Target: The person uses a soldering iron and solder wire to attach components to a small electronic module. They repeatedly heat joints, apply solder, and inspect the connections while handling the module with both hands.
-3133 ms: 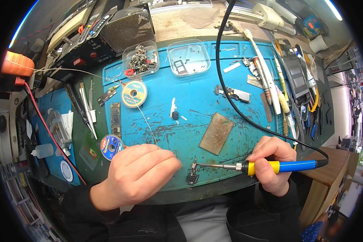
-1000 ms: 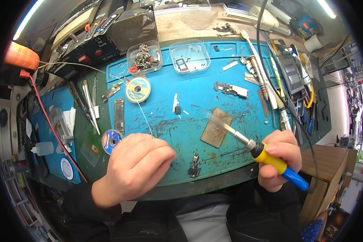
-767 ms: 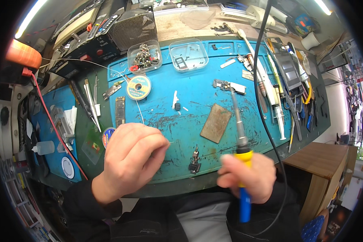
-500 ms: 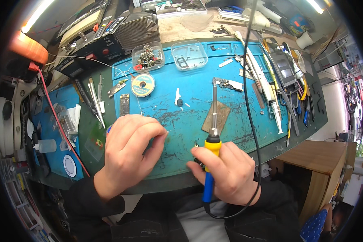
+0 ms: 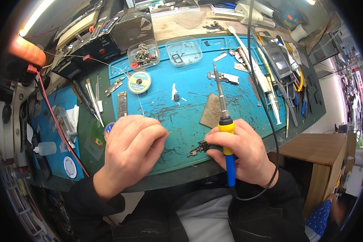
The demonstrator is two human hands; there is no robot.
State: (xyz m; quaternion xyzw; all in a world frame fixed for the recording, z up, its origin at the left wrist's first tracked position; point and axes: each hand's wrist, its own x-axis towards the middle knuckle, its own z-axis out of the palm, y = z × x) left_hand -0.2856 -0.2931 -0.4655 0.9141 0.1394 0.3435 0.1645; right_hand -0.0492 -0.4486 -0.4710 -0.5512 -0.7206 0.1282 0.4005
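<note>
My right hand (image 5: 246, 151) is closed round a soldering iron (image 5: 226, 128) with a yellow and blue handle, its metal tip pointing up and away. The same hand's thumb and forefinger are at a small black and metal electronic part (image 5: 198, 148) low over the mat; whether they pinch it I cannot tell. My left hand (image 5: 133, 149) is pinched shut, its fingertips apart from that part. Thin solder wire (image 5: 141, 105) runs from a spool (image 5: 140, 82) down behind this hand. The wire's end at the fingertips is too fine to make out.
A blue work mat (image 5: 177, 111) bears a brownish flat plate (image 5: 210, 111) and small parts. Two clear boxes, one full of small metal parts (image 5: 143, 54), stand at the back. Tools (image 5: 280, 80) lie on the right. The iron's black cable (image 5: 260, 97) hangs across the view.
My right hand has moved right with the soldering iron, and more of the black and metal part shows beside its fingers. The left hand has hardly moved.
</note>
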